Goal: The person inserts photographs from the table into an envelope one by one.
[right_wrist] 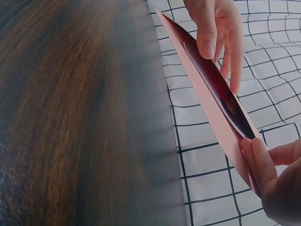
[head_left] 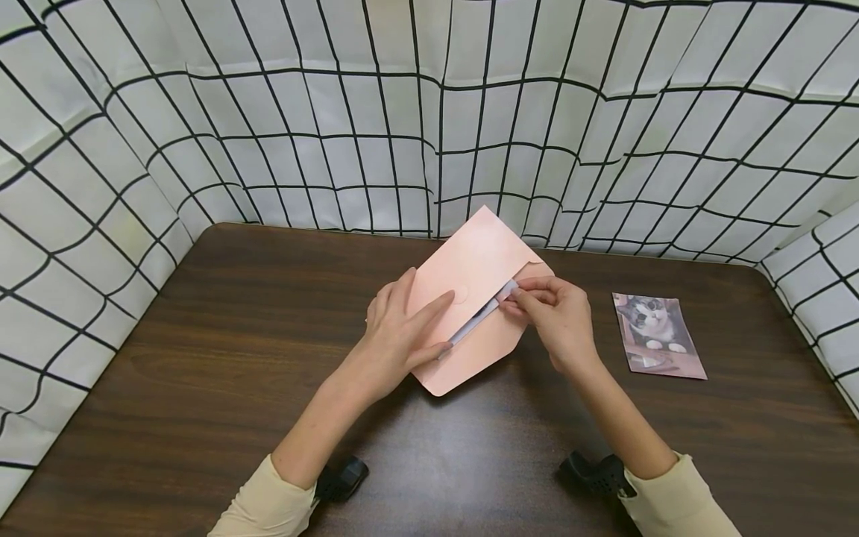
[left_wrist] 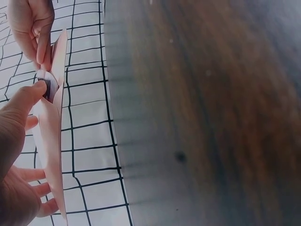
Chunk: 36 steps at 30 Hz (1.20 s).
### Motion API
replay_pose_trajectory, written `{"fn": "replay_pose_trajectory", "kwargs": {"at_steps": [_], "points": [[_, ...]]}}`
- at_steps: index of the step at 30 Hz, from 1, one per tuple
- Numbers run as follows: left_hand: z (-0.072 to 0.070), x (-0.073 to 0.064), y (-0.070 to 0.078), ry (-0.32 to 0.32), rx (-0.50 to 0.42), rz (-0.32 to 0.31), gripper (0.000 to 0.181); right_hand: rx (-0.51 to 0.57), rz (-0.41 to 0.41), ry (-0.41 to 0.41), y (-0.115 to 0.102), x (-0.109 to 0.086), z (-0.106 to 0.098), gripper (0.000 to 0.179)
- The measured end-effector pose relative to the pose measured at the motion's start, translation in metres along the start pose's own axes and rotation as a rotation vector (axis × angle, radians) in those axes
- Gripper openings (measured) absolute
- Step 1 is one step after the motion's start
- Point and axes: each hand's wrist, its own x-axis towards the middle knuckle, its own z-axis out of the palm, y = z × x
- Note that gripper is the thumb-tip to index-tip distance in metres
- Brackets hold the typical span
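Note:
A pink envelope (head_left: 473, 257) is held tilted above the table, with its long opening facing the person. My left hand (head_left: 392, 332) grips its left side, the thumb at the opening and the other fingers spread over the outside. Inside the opening shows a photo (right_wrist: 221, 92), dark on its printed side, with a pale strip along its edge. My right hand (head_left: 560, 313) pinches the photo's right end between thumb and fingertips, at the envelope's right corner. Most of the photo is hidden within the envelope.
A photo print of a grey and white cat (head_left: 658, 335) lies on the dark wooden table (head_left: 201, 358), right of my right forearm. White cloth with a black grid (head_left: 335, 112) hangs behind the table and along its sides.

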Motion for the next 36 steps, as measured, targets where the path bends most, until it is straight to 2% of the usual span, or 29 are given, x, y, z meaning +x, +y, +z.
{"fn": "replay_pose_trajectory", "kwargs": {"at_steps": [11, 17, 25, 31, 36], "points": [[0.0014, -0.0004, -0.0004, 0.012, -0.011, 0.025, 0.055, -0.024, -0.031, 0.011, 0.0025, 0.0025, -0.0012, 0.023], [0.0021, -0.0006, -0.0006, 0.019, -0.007, 0.038, 0.056, -0.076, -0.051, 0.017, 0.0033, 0.003, -0.0017, 0.02], [0.0018, -0.0003, -0.0003, 0.004, -0.011, 0.019, 0.056, -0.193, -0.109, 0.03, 0.003, 0.0005, -0.0041, 0.019], [0.0009, 0.0, -0.0012, 0.006, -0.007, 0.016, 0.056, -0.175, -0.109, 0.029, -0.0002, -0.0004, -0.0047, 0.02], [-0.0006, -0.0002, -0.0036, -0.006, -0.01, -0.014, 0.055, -0.177, -0.119, 0.019, -0.0032, -0.0007, -0.0071, 0.02]]}}
